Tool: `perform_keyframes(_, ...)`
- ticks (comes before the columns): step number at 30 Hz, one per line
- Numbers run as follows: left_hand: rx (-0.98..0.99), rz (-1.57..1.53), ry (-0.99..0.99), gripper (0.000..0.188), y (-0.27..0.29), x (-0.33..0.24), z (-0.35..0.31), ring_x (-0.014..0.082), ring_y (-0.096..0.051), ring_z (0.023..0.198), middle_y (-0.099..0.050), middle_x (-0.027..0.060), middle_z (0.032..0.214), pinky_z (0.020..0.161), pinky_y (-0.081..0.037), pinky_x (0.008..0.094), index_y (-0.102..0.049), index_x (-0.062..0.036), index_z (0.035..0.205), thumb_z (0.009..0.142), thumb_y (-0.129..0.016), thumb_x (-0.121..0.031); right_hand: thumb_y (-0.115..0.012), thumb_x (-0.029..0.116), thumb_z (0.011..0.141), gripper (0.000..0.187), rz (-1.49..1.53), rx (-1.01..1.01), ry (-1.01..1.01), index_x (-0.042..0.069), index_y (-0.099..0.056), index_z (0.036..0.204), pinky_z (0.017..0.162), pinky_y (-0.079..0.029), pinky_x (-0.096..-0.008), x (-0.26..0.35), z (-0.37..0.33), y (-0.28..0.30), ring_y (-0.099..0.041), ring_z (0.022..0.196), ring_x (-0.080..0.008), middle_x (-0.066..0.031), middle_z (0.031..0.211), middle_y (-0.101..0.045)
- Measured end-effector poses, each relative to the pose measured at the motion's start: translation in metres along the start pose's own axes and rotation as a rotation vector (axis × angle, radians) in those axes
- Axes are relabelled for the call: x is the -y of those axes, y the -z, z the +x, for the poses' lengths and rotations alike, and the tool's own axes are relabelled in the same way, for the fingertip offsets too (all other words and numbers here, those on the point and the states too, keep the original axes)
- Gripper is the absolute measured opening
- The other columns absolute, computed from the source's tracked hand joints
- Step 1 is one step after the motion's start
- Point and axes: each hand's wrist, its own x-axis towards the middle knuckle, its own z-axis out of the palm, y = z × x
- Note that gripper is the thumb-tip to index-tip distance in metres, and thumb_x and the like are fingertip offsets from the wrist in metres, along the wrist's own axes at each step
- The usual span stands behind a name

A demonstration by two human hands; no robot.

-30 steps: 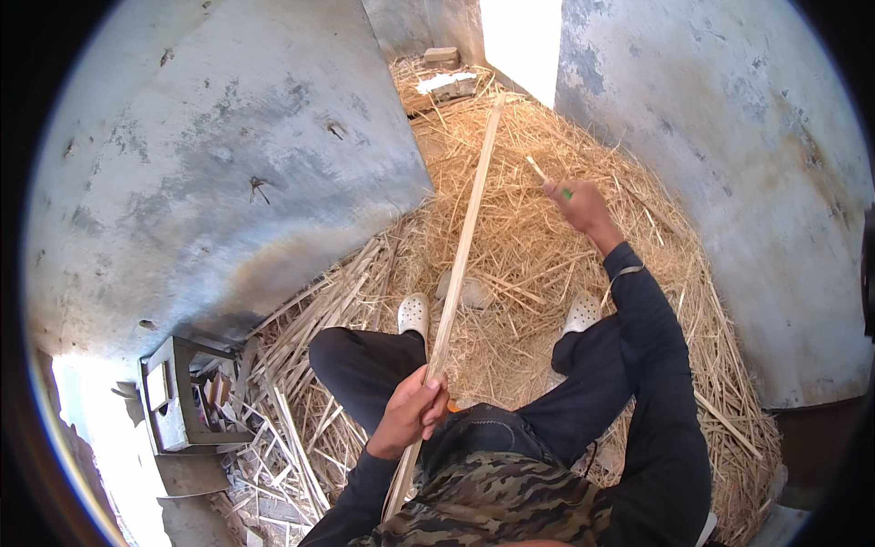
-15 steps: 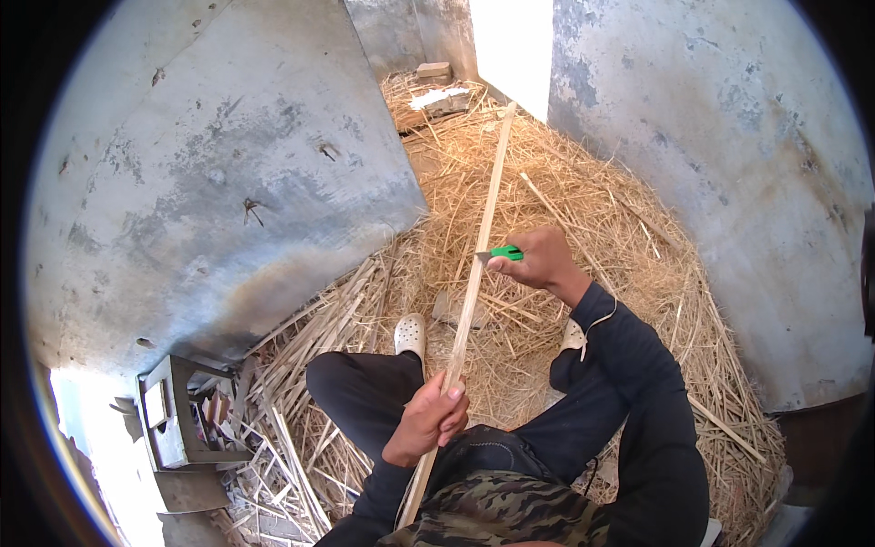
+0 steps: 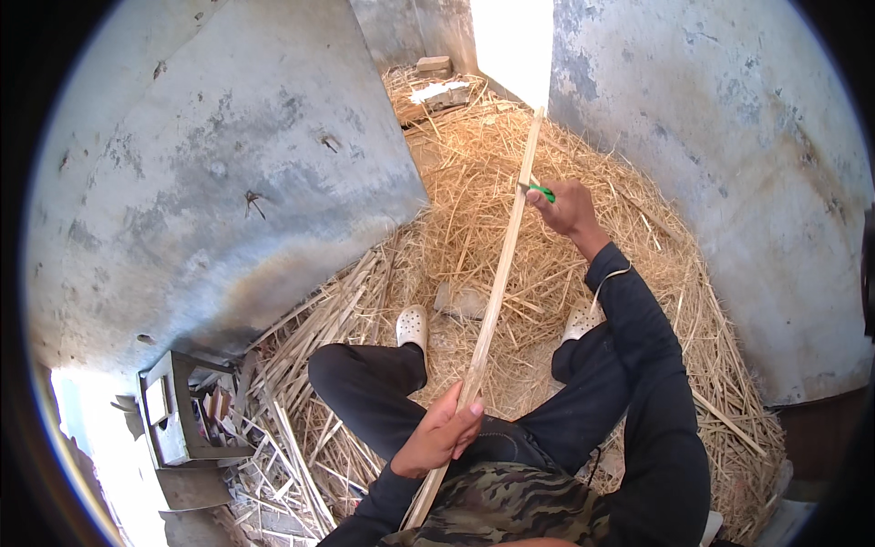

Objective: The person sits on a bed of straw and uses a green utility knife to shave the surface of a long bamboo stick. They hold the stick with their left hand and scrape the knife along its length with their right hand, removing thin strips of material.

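From my remote seat, through the head camera, I see a stained grey wall panel rising at the far left. At the near left sits an open-fronted box with clutter inside. Just right of it, long split slats lie loosely piled on the ground. Next comes the left pale, perforated clog, below a bent knee in dark trousers.

The left hand, in the near middle, is closed around a long, pale, flat strip. That strip slants from beside the camouflage-patterned top, near, to a raised tip at the far centre right. Behind it spreads a thick bed of straw-coloured shavings, with a grey block lying between the feet.

Right of the strip, a green-handled knife sits in the grasp of the right hand, its blade against the strip's far part. A cord loops at the dark right sleeve, close by the right clog. On the far right stands a second weathered grey wall
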Motion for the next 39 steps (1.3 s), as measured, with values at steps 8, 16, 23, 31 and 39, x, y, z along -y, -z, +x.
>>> perform_keyframes(8,0.017,0.028,0.025,0.03,-0.002,0.006,-0.008,0.0041,-0.036,0.049,-0.04,-0.0038,0.066,0.043,-0.033,0.0186,-0.04,-0.0043,0.12,0.104,-0.048,-0.028,-0.038,0.082,0.084,0.08,-0.079,-0.112,0.08,0.01,-0.059,0.058,0.038,-0.034,-0.0355,-0.028,0.023,0.008,-0.045,0.038,-0.019,-0.003,0.043,-0.042)
perform_keyframes(16,0.081,0.008,0.144,0.029,-0.005,0.018,-0.022,0.0039,-0.036,0.048,-0.04,-0.0037,0.066,0.042,-0.033,0.019,-0.04,-0.0054,0.117,0.104,-0.048,-0.03,-0.039,0.081,0.084,0.077,-0.271,-0.181,-0.125,0.011,-0.06,0.061,0.047,-0.043,-0.0429,-0.106,0.02,0.02,-0.059,0.051,-0.0313,-0.0111,0.052,-0.055)
perform_keyframes(23,0.073,-0.083,0.183,0.024,-0.01,0.018,-0.017,0.006,-0.035,0.046,-0.038,-0.002,0.064,0.042,-0.031,0.0202,-0.04,-0.0056,0.108,0.102,-0.049,-0.027,-0.041,0.081,0.084,0.074,-0.414,-0.036,-0.159,0.013,-0.063,0.063,0.044,-0.044,-0.0362,-0.125,-0.009,0.011,-0.055,0.045,-0.0196,-0.004,0.048,-0.05)
perform_keyframes(31,0.079,-0.103,0.23,0.025,-0.005,0.02,-0.023,0.0061,-0.034,0.043,-0.04,-0.0031,0.063,0.041,-0.031,0.0202,-0.041,-0.0062,0.11,0.102,-0.05,-0.028,-0.034,0.079,0.087,0.081,-0.538,-0.153,-0.498,0.008,-0.068,0.069,0.056,-0.048,-0.0488,-0.191,-0.034,-0.034,-0.061,0.056,-0.0345,-0.0162,0.062,-0.062)
perform_keyframes(39,-0.259,-0.429,0.121,0.014,0.029,0.036,-0.065,0.0074,-0.033,0.039,-0.035,-0.0033,0.057,0.047,-0.03,0.0214,-0.042,-0.0098,0.102,0.104,-0.045,-0.023,-0.025,0.076,0.093,0.081,-0.01,-0.049,-0.733,0.009,-0.053,0.057,0.048,-0.034,-0.0428,-0.178,-0.017,0.005,-0.043,0.048,-0.0203,-0.0053,0.054,-0.047)
